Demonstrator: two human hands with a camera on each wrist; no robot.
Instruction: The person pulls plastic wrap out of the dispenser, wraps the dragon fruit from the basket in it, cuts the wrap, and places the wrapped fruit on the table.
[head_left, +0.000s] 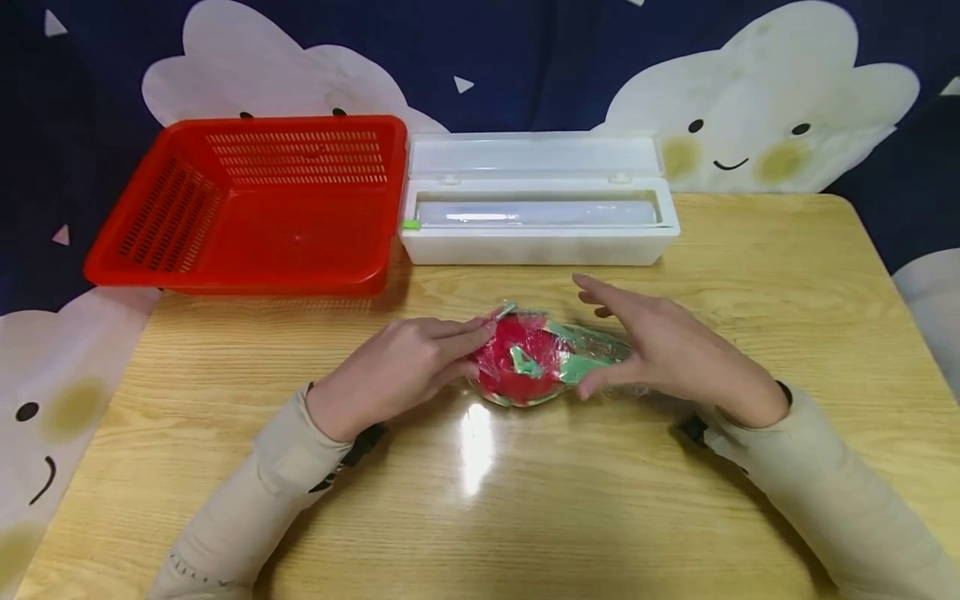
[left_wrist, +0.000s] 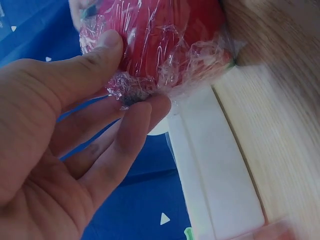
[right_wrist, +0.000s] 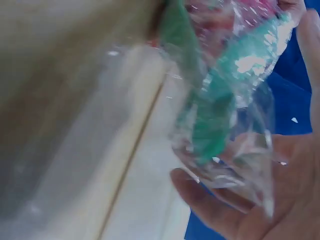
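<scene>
A red dragon fruit (head_left: 517, 362) with green scales lies on the wooden table, wrapped in crinkled cling film. My left hand (head_left: 408, 367) grips its left end, the thumb on one side and the fingertips (left_wrist: 134, 120) on the other. Bunched film covers that end in the left wrist view. My right hand (head_left: 660, 350) is spread around the fruit's green-tipped right end, thumb and fingers well apart. Loose clear film (right_wrist: 255, 165) hangs off those green tips (right_wrist: 215, 120) near the right palm; whether the palm touches it, I cannot tell.
Behind the fruit stands a white cling film box (head_left: 540, 248), its lid (head_left: 532, 156) raised and a film roll (head_left: 525, 213) inside. A red plastic basket (head_left: 300, 287) sits to its left. A dark blue cloth with clouds hangs behind the table (head_left: 787, 275).
</scene>
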